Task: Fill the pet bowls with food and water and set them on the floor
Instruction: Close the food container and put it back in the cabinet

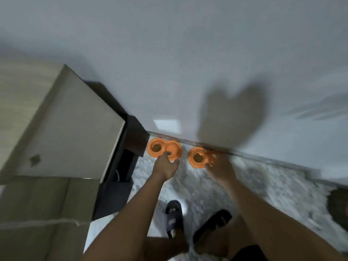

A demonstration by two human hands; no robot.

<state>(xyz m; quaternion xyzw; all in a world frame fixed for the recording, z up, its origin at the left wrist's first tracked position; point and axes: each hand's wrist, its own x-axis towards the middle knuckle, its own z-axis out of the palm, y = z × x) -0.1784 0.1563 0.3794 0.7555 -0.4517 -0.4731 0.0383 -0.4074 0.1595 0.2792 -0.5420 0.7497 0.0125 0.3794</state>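
From the head view, two orange double bowls sit on the marble floor (244, 185) against the wall (188, 53): the left bowl (164, 149) beside a dark cabinet (120, 166), the right bowl (200, 157) just beside it. Each has kibble (156, 147) in its left cup. The left hand (165, 166) grips the left bowl's near rim, a finger hooked into the right cup. The right hand (219, 167) is at the right bowl's near edge, but it is smeared by blur, so I cannot tell whether it grasps or merely touches. The main risk, as I judge it, is a spill: if either bowl is let go while tilted, or nudged against the wall's base, water could slosh onto the smooth floor, or kibble could scatter. The finger in the cup could also drag the bowl as it lifts away. Sandalled feet (174, 217) stand close behind, so a step forward might kick a bowl. Hard to make out: whether the right cups hold water at all, since the left bowl's looks plain orange and the right bowl's is covered by the hand. A dark shape at the right edge is cut off and unidentifiable.
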